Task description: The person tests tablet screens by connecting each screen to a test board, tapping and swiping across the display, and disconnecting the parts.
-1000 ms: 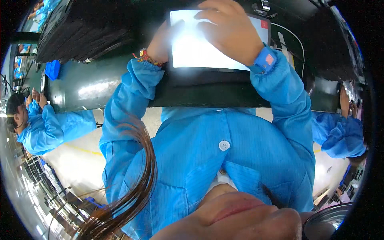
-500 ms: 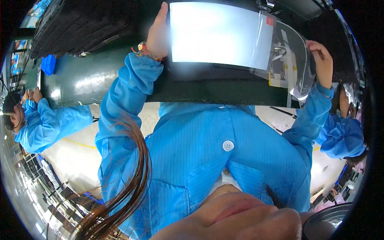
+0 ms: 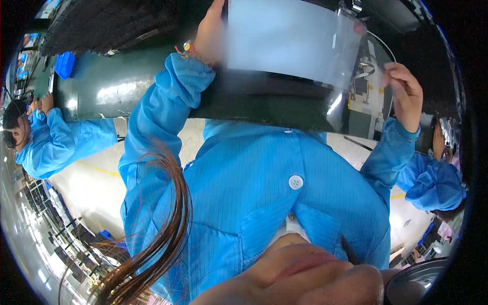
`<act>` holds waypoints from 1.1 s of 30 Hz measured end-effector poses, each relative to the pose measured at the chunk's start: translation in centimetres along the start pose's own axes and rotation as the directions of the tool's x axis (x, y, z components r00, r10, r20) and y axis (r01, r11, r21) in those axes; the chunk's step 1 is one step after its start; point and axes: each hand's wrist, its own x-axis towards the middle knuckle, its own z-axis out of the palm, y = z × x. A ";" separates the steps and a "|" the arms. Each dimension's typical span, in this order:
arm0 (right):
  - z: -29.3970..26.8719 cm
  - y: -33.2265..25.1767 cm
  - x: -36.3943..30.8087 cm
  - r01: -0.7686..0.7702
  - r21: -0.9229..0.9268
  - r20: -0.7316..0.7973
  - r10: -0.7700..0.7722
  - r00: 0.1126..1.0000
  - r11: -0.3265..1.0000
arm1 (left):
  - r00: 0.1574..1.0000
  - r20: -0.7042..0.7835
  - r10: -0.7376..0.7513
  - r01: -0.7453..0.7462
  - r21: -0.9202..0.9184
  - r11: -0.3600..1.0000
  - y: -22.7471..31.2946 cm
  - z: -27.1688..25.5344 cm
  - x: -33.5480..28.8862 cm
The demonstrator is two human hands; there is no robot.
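Observation:
A rectangular display panel [image 3: 282,38] glows dim bluish white above the dark green bench. My left hand [image 3: 209,38] holds its left edge; the thumb points up and the other fingers are hidden behind the panel. Clear film [image 3: 335,104] hangs loosely at the panel's right end, catching a streak of light. Beyond it sits a small circuit assembly [image 3: 362,94] with yellow tape and a thin pale cable. My right hand [image 3: 405,94] is raised beside the assembly, its fingers bent and apart, the tips slightly blurred. No film shows between them.
The green bench top [image 3: 119,94] runs off to the left, with a blue bin [image 3: 64,65] on it. Black ridged material [image 3: 112,28] lies at the back left. Co-workers in blue sit on the left [image 3: 66,147] and on the right [image 3: 432,175].
The panel has dimmed from bright white and shifted slightly right and up with my left hand. The film has left my right fingers and swung left; my right hand has dropped slightly.

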 end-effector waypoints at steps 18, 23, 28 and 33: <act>18.8 1.2 7.8 0.121 -0.872 -0.174 -0.531 0.829 0.474 | 0.999 -0.032 -0.019 0.020 0.024 1.000 -0.4 -1.6 0.0; 17.0 0.1 5.5 0.335 -0.838 0.247 -0.247 0.937 0.431 | 0.988 -0.152 -0.020 0.037 0.104 0.994 0.0 -1.4 -0.4; 12.0 1.5 4.3 0.390 -0.813 0.291 -0.280 0.915 0.431 | 0.993 -0.119 0.001 0.007 0.073 0.997 -0.1 -0.8 -0.4; 7.5 1.7 4.5 0.224 -0.864 0.044 -0.376 0.925 0.451 | 0.995 -0.100 0.020 -0.011 0.087 0.996 -0.3 -1.2 -0.3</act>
